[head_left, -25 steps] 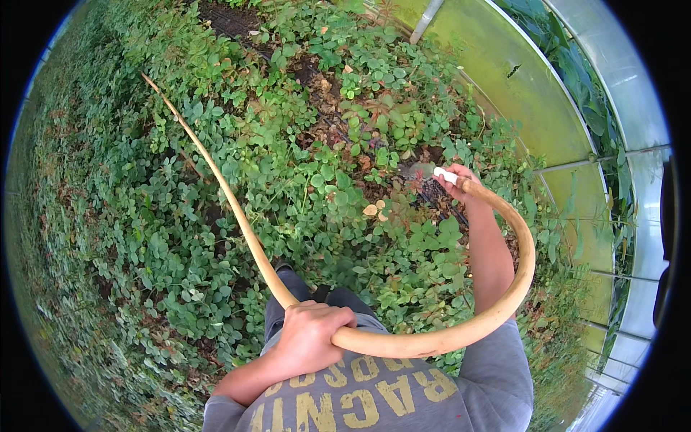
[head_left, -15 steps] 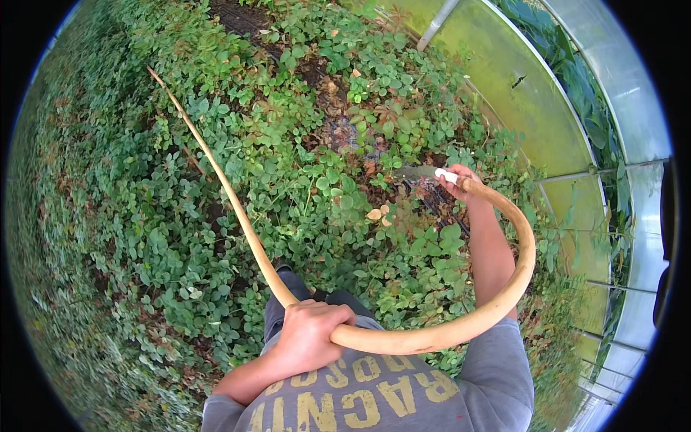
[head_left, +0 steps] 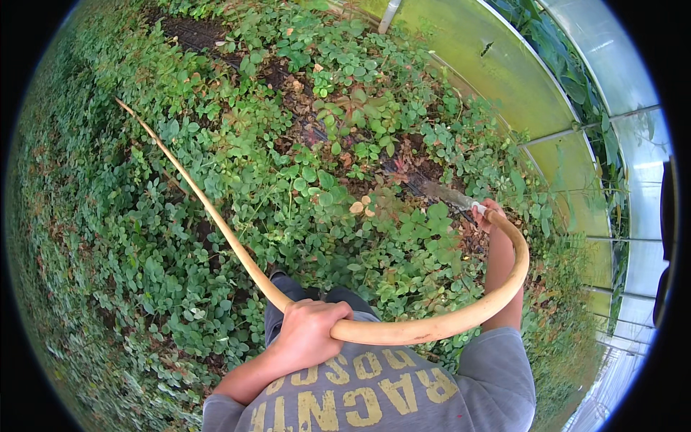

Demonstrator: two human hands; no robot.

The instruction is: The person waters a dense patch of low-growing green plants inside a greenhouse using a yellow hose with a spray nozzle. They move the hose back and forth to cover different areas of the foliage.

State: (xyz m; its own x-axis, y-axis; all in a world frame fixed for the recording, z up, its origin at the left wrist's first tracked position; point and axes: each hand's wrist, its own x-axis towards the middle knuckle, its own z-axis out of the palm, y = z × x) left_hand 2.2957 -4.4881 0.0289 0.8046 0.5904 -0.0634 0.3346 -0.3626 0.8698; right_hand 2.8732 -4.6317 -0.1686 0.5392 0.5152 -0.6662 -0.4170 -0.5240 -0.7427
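Observation:
A long beige hose (head_left: pixel 431 329) trails from the upper left to my waist and loops round to the right. My left hand (head_left: pixel 310 333) is closed around it against my grey shirt. My right hand (head_left: pixel 489 214) grips its end at the short white nozzle (head_left: pixel 479 208), thumb and fingers around it. A stream of water (head_left: pixel 450 194) comes from the nozzle toward the upper left, onto dark soil (head_left: pixel 403 173) with dry leaves and thin black lines among low green plants (head_left: pixel 309 187).
Dense leafy plants (head_left: pixel 129 252) spread around my legs (head_left: pixel 281 291). Along the right runs a curved-looking translucent wall (head_left: pixel 533 65) with yellow-green lower panels, metal bars (head_left: pixel 551 135) and large dark leaves behind it. A dark strip (head_left: pixel 187 32) crosses the bed at the upper left.
My right hand and the nozzle have moved down and to the right, narrowing the hose loop. The view of the bed has shifted slightly. My left hand keeps its grip.

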